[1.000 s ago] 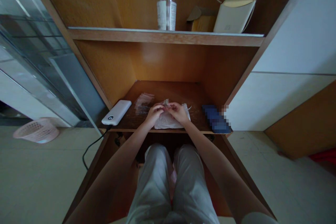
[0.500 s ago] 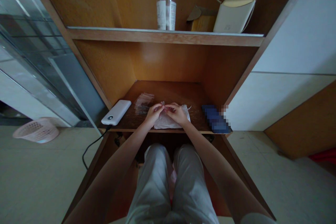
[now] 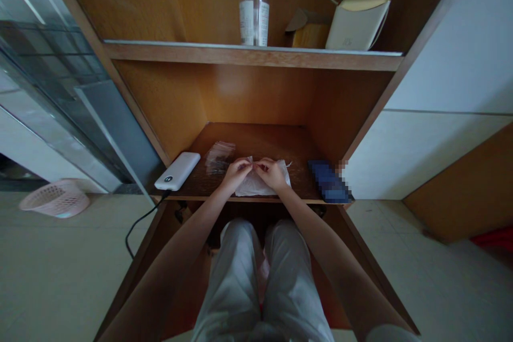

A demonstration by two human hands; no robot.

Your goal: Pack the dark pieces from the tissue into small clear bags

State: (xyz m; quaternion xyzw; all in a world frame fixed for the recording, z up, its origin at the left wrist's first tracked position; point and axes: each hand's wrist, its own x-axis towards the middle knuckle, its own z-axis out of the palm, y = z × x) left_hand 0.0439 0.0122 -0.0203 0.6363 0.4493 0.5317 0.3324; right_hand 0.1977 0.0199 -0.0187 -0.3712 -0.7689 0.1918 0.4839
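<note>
My left hand [image 3: 238,171] and my right hand [image 3: 270,173] meet fingertip to fingertip over a whitish, crinkled sheet [image 3: 253,188], which may be tissue or thin plastic. Both hands are closed in a pinch. A small clear bit, perhaps the edge of a plastic bag, shows at the left fingertips; what the right fingers pinch is too small to make out. Just left of my left hand lie several clear zip bags [image 3: 219,157], overlapping on the brown desk board [image 3: 276,139].
A white power bank [image 3: 178,171] with a black cable [image 3: 138,227] lies at the left edge. To the right is a blurred-out dark blue item [image 3: 329,181]. The shelf above holds a clear bottle [image 3: 254,10], a small box [image 3: 310,29] and a cream device with a strap [image 3: 358,21].
My right fingertips have shifted slightly and curled in more, and the left fingers have closed a little. The sheet, bags and other items stay where they were.
</note>
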